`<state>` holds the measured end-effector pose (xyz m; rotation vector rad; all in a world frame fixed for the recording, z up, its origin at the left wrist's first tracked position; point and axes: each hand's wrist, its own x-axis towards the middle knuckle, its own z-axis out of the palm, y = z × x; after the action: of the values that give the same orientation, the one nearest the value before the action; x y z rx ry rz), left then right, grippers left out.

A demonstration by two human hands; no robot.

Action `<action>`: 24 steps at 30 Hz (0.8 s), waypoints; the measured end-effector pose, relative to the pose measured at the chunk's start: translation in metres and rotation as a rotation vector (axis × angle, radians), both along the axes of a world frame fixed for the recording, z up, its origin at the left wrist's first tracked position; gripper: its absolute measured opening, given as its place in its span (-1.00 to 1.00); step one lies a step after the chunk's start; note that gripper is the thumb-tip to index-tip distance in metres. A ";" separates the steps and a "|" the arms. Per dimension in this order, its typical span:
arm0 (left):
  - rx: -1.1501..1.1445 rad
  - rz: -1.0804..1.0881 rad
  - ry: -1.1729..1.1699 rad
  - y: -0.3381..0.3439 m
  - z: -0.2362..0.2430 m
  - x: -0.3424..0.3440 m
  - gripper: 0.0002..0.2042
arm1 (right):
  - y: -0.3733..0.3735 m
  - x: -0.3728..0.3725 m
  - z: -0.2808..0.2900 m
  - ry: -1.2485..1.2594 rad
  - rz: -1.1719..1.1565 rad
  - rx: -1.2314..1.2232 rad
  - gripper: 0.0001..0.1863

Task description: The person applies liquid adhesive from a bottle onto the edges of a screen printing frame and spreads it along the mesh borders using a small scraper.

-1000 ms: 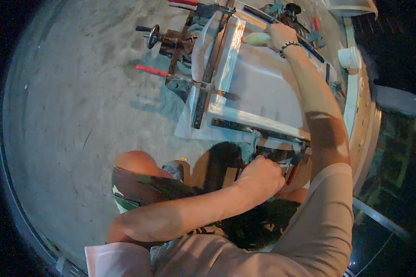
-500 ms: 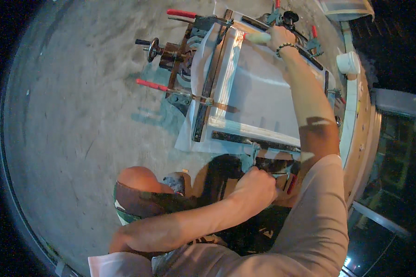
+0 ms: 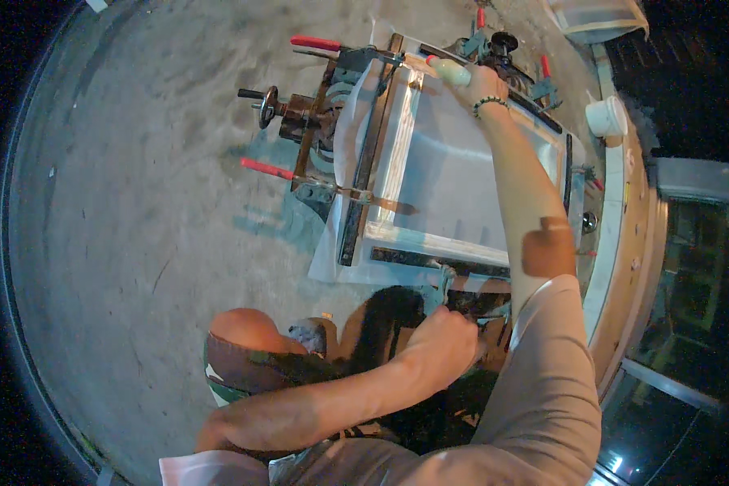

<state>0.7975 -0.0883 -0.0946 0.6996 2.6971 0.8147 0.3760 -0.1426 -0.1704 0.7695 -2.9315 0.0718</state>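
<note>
My right hand (image 3: 488, 83) is wrapped round a small pale squeeze bottle (image 3: 452, 71) with a red tip. The bottle is tilted, its tip pointing left over the far left corner of a rectangular stretched-mesh frame (image 3: 393, 154). Whether the tip touches the frame I cannot tell. Glossy white streaks run along the frame's left and near sides. Closed, my left hand (image 3: 445, 347) is at the near edge, just below a grey metal clamp (image 3: 444, 279); what its fingers hold is hidden. Translucent mesh (image 3: 324, 255) hangs out past the dark bars around the frame.
Toggle clamps with red handles (image 3: 267, 168) stick out around the frame. A black handwheel (image 3: 269, 107) is on the left side. A white bucket (image 3: 607, 118) stands at the right on a pale ledge (image 3: 611, 206). Concrete floor (image 3: 154, 219) lies to the left.
The bottle has tilted and shifted slightly right and away relative to the frame's far left corner. My left hand stays by the near clamp. The whole view has shifted a little.
</note>
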 end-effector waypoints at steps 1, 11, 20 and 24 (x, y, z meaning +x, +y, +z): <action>0.001 0.000 0.001 0.000 0.000 0.000 -0.84 | 0.001 0.000 -0.004 -0.042 -0.022 -0.062 -0.46; 0.004 0.021 0.048 -0.007 0.008 -0.005 -0.83 | 0.023 0.014 -0.049 -0.017 0.079 -0.253 -0.36; 0.004 -0.002 0.058 -0.002 0.009 -0.012 -0.83 | 0.084 0.046 -0.090 -0.628 -0.021 -0.633 -0.32; 0.015 -0.002 0.012 -0.005 0.003 -0.010 -0.83 | 0.091 0.093 -0.082 -0.726 0.006 -0.631 -0.39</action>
<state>0.7875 -0.0938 -0.0917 0.7131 2.7035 0.8343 0.4689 -0.0512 -0.2520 0.7400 -3.1658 1.4692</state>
